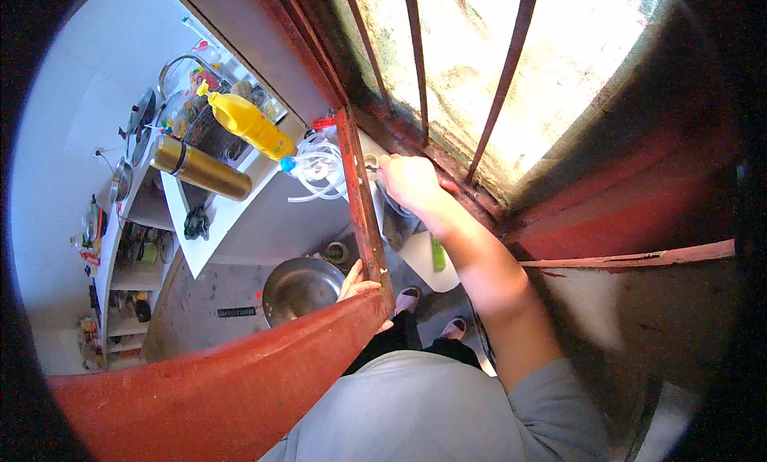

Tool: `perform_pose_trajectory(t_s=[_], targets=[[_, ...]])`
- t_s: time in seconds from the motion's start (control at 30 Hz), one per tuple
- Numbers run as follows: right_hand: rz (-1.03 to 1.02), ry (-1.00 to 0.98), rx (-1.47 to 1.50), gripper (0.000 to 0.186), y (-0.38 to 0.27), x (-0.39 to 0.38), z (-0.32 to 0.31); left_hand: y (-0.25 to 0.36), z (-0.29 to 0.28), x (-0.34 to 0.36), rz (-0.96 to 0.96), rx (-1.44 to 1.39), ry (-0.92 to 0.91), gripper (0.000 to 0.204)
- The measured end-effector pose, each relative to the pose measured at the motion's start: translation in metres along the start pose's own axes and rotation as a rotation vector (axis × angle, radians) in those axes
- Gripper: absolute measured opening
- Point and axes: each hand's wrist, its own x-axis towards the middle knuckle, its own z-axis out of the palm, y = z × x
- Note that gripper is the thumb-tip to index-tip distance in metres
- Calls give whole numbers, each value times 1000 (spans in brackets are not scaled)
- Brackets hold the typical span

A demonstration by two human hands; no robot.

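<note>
While left fingers (361, 287) clasp red frame (364, 198) | right fingers (389, 173) curled near window bars (422, 71), hold unclear

The person wears a plain grey shirt (423, 414), its right sleeve (557, 406) short, with black trousers (397, 336) and pinkish, partly dark shoes (454, 328).

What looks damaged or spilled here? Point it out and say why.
The red wooden frame looks worn: pale, chipped-looking spots break its paint along the edge near the left hand. No spill stands out.
</note>
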Motion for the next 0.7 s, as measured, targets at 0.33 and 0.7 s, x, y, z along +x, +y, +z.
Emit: perform_pose_trajectory(t_s=[0.33, 0.7], targets=[[-152, 6, -70, 12, -2, 21, 11, 19, -2, 8, 161, 251, -118, 89], [-155, 5, -114, 13, 1, 46, 14, 16, 3, 8, -59, -80, -36, 92]])
